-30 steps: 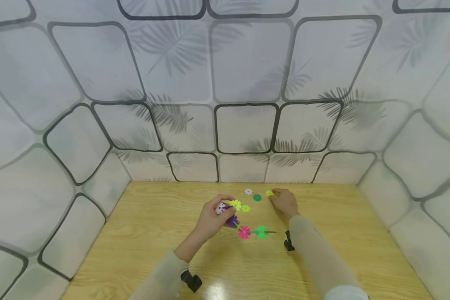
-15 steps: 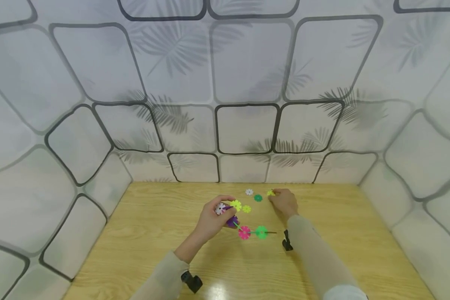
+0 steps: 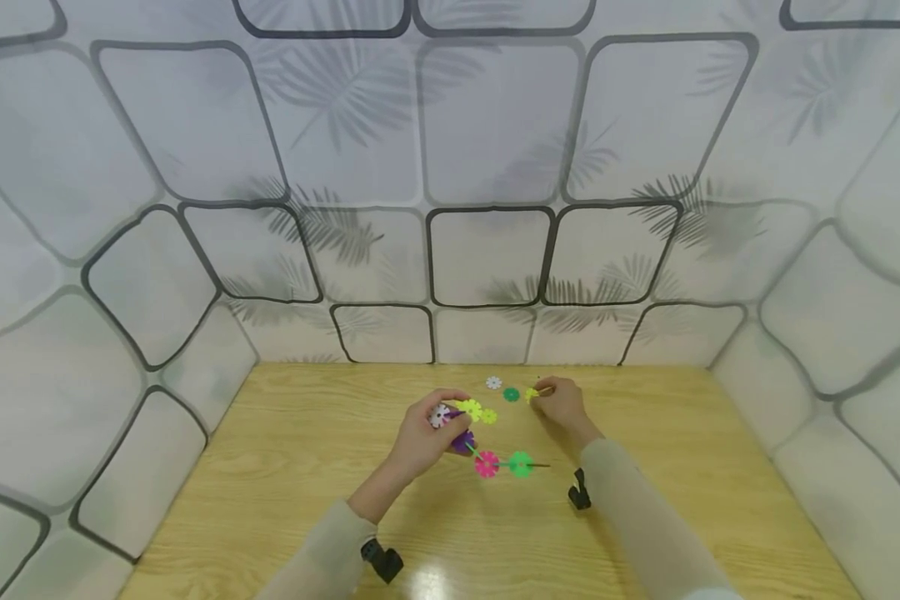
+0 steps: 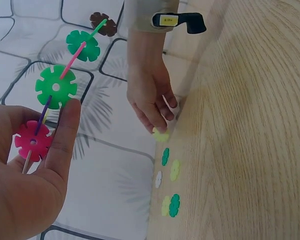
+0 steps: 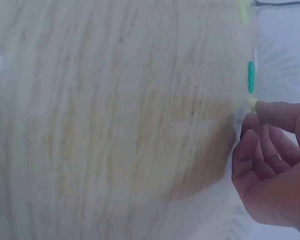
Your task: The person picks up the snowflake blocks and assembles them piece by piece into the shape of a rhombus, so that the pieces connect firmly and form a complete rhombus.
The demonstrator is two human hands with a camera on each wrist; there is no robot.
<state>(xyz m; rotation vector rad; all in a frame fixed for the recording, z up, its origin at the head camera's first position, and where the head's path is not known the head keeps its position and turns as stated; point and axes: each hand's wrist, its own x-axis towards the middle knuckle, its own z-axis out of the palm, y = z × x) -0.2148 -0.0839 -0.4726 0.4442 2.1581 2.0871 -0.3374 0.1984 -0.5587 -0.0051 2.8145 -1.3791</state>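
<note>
My left hand (image 3: 423, 437) holds a chain of interlocking plastic snowflake discs, slotted round the rim, above the table. In the head view its pink disc (image 3: 487, 464) and bright green disc (image 3: 521, 464) reach out to the right, with a purple disc (image 3: 462, 442) by the fingers. The left wrist view shows a darker green disc (image 4: 83, 46) and a brown disc (image 4: 104, 24) at the chain's far end. Farther right, the thumb and fingers of my right hand (image 3: 562, 406) pinch a yellow disc (image 3: 531, 395) close over the tabletop; the right wrist view shows its edge (image 5: 252, 103) at the thumb tip.
Loose on the wooden table (image 3: 307, 475) lie a white disc (image 3: 493, 382), a green disc (image 3: 511, 394) and a yellow-green disc (image 3: 489, 416). Another green disc (image 4: 174, 205) lies nearby in the left wrist view. Patterned walls (image 3: 487, 258) enclose the back and sides.
My right hand has drawn the yellow disc slightly left and nearer to me. The left hand and its chain stay almost still.
</note>
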